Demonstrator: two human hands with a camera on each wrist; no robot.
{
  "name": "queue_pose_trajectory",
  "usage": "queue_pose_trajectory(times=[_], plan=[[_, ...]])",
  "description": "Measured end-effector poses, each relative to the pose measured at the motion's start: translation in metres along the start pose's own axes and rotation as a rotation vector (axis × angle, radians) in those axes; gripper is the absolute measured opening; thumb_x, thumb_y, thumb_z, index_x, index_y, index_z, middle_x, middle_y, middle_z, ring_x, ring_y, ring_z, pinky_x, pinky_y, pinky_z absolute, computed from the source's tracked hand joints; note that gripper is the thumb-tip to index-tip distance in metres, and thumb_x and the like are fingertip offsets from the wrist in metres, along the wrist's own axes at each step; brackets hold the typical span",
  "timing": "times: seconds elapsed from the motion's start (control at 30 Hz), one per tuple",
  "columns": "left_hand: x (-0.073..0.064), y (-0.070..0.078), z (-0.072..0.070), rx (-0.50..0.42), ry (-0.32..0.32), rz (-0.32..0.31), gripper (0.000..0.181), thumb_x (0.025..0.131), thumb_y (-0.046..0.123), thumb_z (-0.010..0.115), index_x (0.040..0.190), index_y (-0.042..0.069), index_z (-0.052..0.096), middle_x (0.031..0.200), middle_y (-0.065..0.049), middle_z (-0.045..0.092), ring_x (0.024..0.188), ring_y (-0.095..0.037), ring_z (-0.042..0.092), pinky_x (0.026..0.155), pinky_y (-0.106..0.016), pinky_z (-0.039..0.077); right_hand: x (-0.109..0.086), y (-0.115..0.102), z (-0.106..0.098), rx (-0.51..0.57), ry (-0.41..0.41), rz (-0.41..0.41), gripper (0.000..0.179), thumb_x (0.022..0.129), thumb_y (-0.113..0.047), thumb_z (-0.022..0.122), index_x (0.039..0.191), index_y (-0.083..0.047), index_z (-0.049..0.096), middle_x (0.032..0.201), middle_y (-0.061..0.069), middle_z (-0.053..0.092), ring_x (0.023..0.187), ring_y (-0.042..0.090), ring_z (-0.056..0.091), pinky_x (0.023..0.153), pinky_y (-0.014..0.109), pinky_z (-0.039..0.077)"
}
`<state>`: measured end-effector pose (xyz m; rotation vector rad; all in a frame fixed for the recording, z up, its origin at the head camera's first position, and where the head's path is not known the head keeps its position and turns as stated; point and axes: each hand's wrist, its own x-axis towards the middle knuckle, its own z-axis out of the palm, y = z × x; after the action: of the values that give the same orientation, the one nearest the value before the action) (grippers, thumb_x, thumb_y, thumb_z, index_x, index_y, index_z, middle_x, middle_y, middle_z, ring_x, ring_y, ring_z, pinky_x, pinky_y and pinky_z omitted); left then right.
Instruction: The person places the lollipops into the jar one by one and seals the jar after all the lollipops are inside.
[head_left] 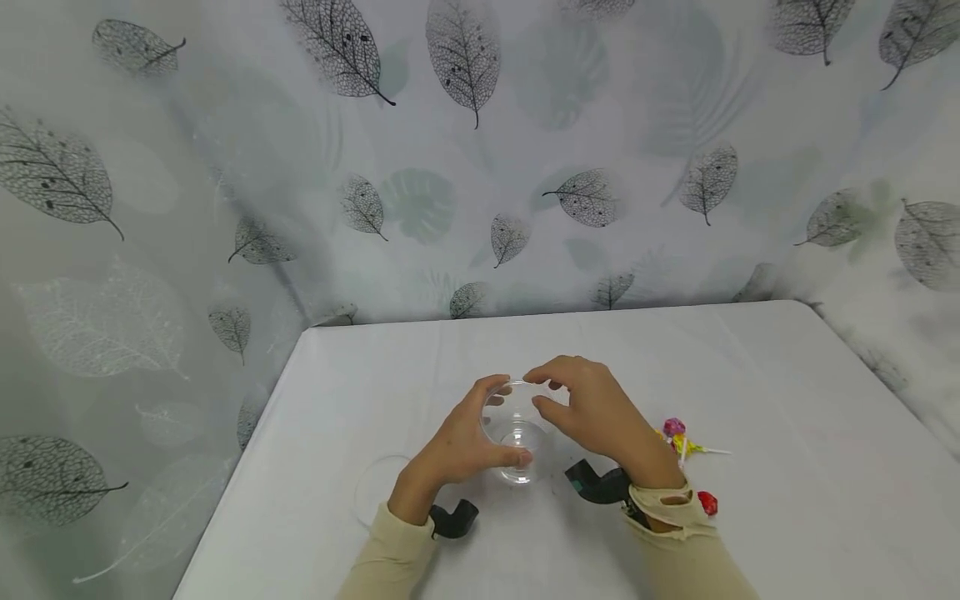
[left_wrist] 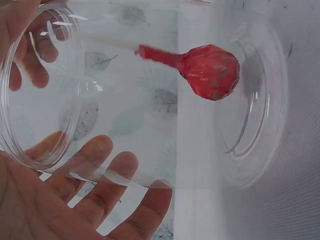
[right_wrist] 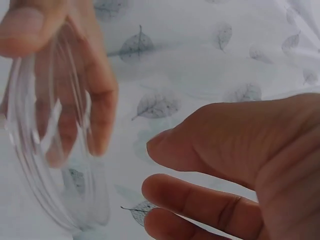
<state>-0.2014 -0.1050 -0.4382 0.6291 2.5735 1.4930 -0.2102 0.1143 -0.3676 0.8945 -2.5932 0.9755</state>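
A clear round jar (head_left: 517,429) stands upright over the white table, its mouth up. My left hand (head_left: 468,433) grips it from the left, thumb in front and fingers round the far side. Inside, a red-wrapped lollipop (left_wrist: 210,72) shows in the left wrist view, its ball down near the base and its pale stick toward the mouth. My right hand (head_left: 588,408) is poised at the jar's rim with thumb and fingers apart. In the right wrist view a gap lies between that thumb and the fingers, with nothing held there.
To the right, several wrapped lollipops, one purple (head_left: 674,427) and one yellow (head_left: 684,444) among them, lie by my right forearm. A red lollipop (head_left: 707,502) is nearer the front. A faint clear disc (head_left: 358,492) lies left of my left wrist. Leaf-patterned curtains (head_left: 465,208) rise behind the table.
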Motion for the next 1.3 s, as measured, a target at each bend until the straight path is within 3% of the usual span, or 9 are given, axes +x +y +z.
queue_pose_trajectory(times=[0.23, 0.47, 0.67, 0.83, 1.07, 1.3], plan=[[0.002, -0.001, 0.001, -0.010, -0.003, -0.011, 0.097, 0.070, 0.047, 0.083, 0.148, 0.027, 0.029, 0.138, 0.009, 0.046, 0.128, -0.026, 0.044, 0.099, -0.051, 0.042, -0.008, 0.013, -0.022, -0.044, 0.085, 0.045, 0.034, 0.084, -0.016, 0.075, 0.118, -0.012, 0.068, 0.119, 0.003, 0.067, 0.104, 0.024, 0.064, 0.083, 0.046, 0.055], [0.003, 0.001, -0.003, 0.002, 0.025, 0.005, 0.092, 0.070, 0.040, 0.085, 0.145, 0.030, 0.032, 0.137, 0.010, 0.047, 0.129, -0.023, 0.045, 0.103, -0.046, 0.040, -0.026, 0.045, -0.050, -0.088, 0.136, 0.135, 0.040, 0.087, -0.016, 0.072, 0.126, -0.009, 0.063, 0.127, 0.011, 0.062, 0.115, 0.030, 0.058, 0.089, 0.052, 0.050], [0.002, 0.002, -0.005, -0.023, 0.020, -0.002, 0.093, 0.070, 0.038, 0.086, 0.145, 0.028, 0.032, 0.137, 0.007, 0.047, 0.129, -0.027, 0.044, 0.102, -0.050, 0.040, -0.050, 0.080, -0.069, -0.087, 0.017, 0.391, 0.043, 0.093, -0.021, 0.065, 0.134, -0.010, 0.056, 0.132, 0.017, 0.057, 0.116, 0.037, 0.055, 0.091, 0.058, 0.047], [0.005, 0.001, 0.000, -0.036, 0.010, 0.005, 0.091, 0.071, 0.037, 0.085, 0.144, 0.027, 0.032, 0.138, 0.005, 0.047, 0.129, -0.025, 0.044, 0.103, -0.048, 0.041, -0.072, 0.104, -0.074, -0.108, -0.110, 0.561, 0.044, 0.094, -0.025, 0.064, 0.132, -0.006, 0.056, 0.124, 0.024, 0.060, 0.109, 0.040, 0.058, 0.081, 0.053, 0.052], [0.005, -0.002, 0.001, -0.038, 0.006, 0.003, 0.093, 0.071, 0.038, 0.086, 0.145, 0.027, 0.031, 0.137, 0.012, 0.046, 0.131, -0.029, 0.042, 0.101, -0.048, 0.041, -0.081, 0.122, -0.073, -0.108, -0.238, 0.621, 0.044, 0.091, -0.028, 0.066, 0.126, -0.002, 0.060, 0.113, 0.024, 0.063, 0.091, 0.034, 0.061, 0.068, 0.041, 0.053], [0.005, -0.001, 0.002, -0.041, 0.010, -0.001, 0.092, 0.072, 0.037, 0.085, 0.145, 0.027, 0.031, 0.136, 0.011, 0.045, 0.131, -0.029, 0.043, 0.103, -0.049, 0.041, -0.088, 0.127, -0.076, -0.068, -0.318, 0.640, 0.036, 0.089, -0.032, 0.068, 0.112, -0.005, 0.068, 0.108, 0.019, 0.065, 0.094, 0.032, 0.060, 0.075, 0.045, 0.053]])
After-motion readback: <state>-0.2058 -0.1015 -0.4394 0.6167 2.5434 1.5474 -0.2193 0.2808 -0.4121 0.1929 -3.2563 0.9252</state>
